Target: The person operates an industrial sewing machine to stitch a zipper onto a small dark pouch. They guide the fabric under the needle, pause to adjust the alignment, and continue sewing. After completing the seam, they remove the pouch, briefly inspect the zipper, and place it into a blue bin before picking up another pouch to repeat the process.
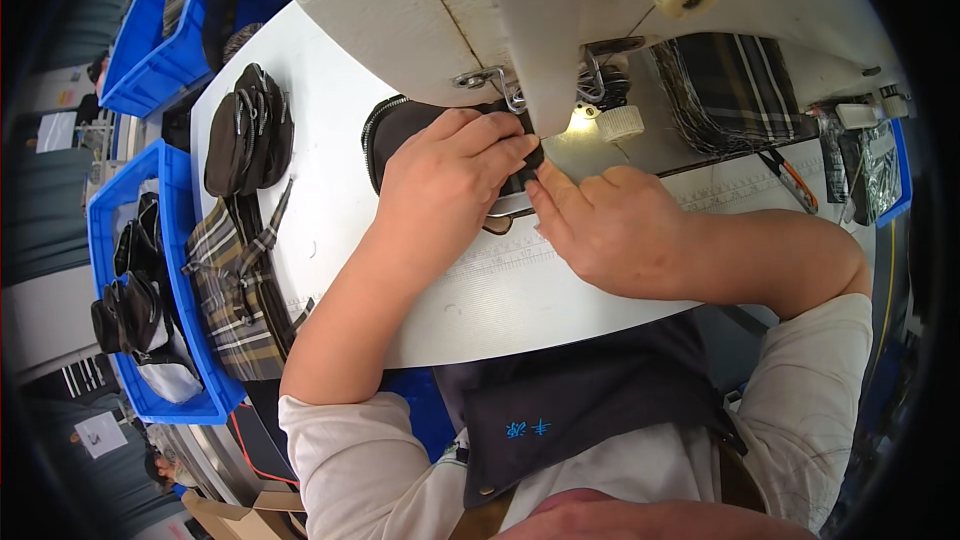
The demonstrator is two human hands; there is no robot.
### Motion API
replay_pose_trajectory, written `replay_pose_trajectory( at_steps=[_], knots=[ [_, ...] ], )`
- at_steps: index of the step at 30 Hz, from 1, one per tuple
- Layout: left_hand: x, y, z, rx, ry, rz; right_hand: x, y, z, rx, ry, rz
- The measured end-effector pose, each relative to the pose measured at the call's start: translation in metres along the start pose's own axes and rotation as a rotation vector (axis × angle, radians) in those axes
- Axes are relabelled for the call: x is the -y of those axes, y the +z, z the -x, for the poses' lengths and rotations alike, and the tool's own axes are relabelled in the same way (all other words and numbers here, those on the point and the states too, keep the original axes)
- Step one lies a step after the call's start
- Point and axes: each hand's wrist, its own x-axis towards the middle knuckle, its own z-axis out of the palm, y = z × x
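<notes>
Under the head of a white sewing machine point(400, 20) lies a dark brown fabric pouch piece point(395, 135) with a zipper along its curved left edge. My left hand point(435, 185) presses down on it, fingers close together and gripping its right part near the needle area. My right hand point(620, 230) meets it from the other side, index finger and thumb closed at the fabric's edge. The needle tip itself is hidden behind the machine head and my fingers. A small lamp point(583, 120) lights the spot just right of my fingertips.
Dark zippered pouches point(248, 135) and plaid fabric pieces point(230, 250) lie at the left of the white table point(480, 325). Blue bins point(100, 240) stand beyond the left edge. Stacked plaid panels point(735, 90) and orange-handled snips point(797, 183) lie at right.
</notes>
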Motion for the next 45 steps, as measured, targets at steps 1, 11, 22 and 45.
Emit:
replay_pose_trajectory(
  at_steps=[1, 11, 22, 45],
  knots=[
    [0.000, 0.000, 0.000, -0.002, -0.007, -0.004, -0.001, 0.000, 0.000, 0.005, 0.000, 0.018],
    [0.005, 0.011, -0.003, -0.121, -0.110, 0.069, -0.010, 0.007, -0.006, 0.008, 0.058, 0.012],
    [0.014, 0.001, -0.004, -0.036, -0.179, 0.285, -0.007, 0.009, 0.000, -0.018, 0.026, 0.027],
    [0.017, 0.015, -0.005, -0.138, -0.120, 0.161, -0.008, 0.008, -0.004, 0.054, 0.057, -0.015]
  ],
)
